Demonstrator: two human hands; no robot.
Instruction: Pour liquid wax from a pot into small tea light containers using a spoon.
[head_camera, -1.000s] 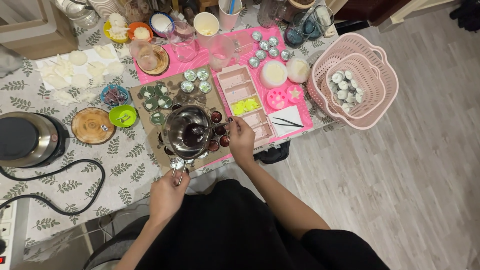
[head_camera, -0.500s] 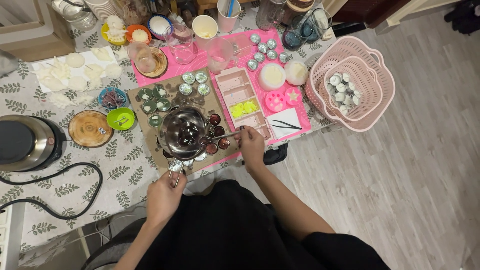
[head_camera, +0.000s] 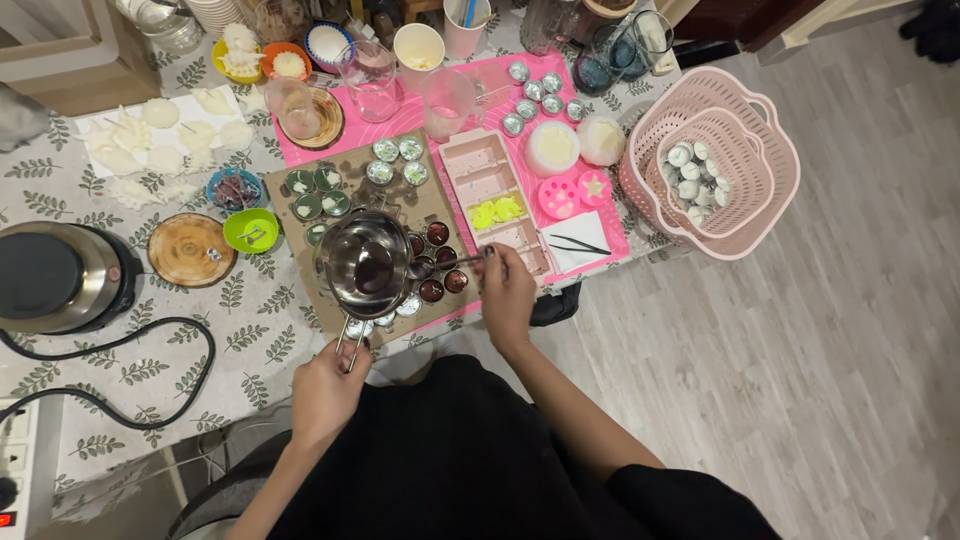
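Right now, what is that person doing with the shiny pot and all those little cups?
A person sits at a table crowded with craft things. Their left hand holds the handle of a small metal pouring pot over a brown board of little round cups. Their right hand holds a spoon whose bowl sits by the pot's edge. Several small cups by the spoon hold dark liquid. A pink tray mould lies beside them, and a pink basket of small white cups stands on the floor.

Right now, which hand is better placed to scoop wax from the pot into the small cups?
Right. The right hand already holds the spoon, its bowl at the pot rim beside the dark-filled cups. The left hand is taken up gripping the pot's handle.
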